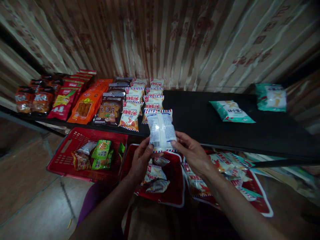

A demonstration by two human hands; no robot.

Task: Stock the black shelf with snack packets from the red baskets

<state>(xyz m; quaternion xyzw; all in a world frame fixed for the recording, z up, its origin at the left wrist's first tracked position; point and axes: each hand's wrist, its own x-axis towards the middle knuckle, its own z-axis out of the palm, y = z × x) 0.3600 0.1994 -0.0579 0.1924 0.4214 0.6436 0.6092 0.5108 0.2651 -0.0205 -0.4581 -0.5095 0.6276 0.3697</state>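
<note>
Both my hands grip one white snack bag [162, 130] by its lower corners, its printed back with the centre seam facing me. My left hand [141, 158] has its thumb pressed on the lower left corner. My right hand [191, 150] pinches the lower right corner. The bag is over the front edge of the black shelf [197, 116] and covers part of a row of white and red snack bags [153, 102]. A matching row of bags [130, 115] stands just left of it. Below my hands, a red basket [178, 186] holds several similar bags.
Dark brown chip bags [109, 108], orange packets [86, 106], pink-red packets [63, 100] and clear-fronted bags [43, 101] line the shelf's left. A teal bag [232, 111] and another teal bag [271, 97] lie right. Red baskets [58, 160] with snacks stand below. A striped curtain [160, 40] hangs behind.
</note>
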